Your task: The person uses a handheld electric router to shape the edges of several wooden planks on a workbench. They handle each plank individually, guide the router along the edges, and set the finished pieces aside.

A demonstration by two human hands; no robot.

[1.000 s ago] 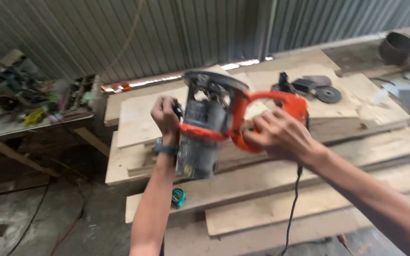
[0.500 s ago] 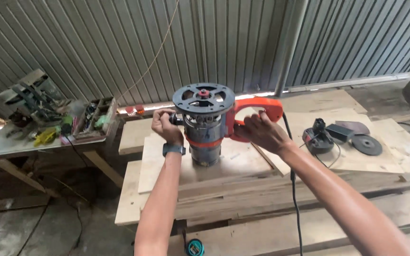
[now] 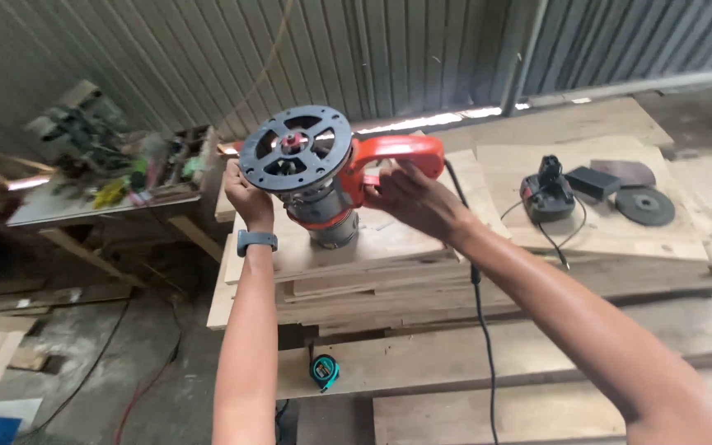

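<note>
While the router (image 3: 315, 177) is held upside down at upper centre of the frame, its black round base plate faces up toward the camera and its motor body points down to the plywood sheet (image 3: 372, 243) beneath. The long axis of the router runs near vertical, tilted slightly so the plate leans toward the viewer. The orange handle (image 3: 397, 156) projects sideways from the body toward frame right.

The right hand (image 3: 414, 198) is closed around the handle, fingers wrapped under the loop. The left hand (image 3: 245, 194), with a watch at the wrist, is clasped on the opposite side of the body, just below the plate rim at frame left. Both hands are thus level with the body, one on each side, and the plate lies above both grips.

A black cord (image 3: 480, 313) drops from the handle down centre frame. A teal tape measure (image 3: 324, 371) lies on a plank at lower centre, well apart from the router.
</note>
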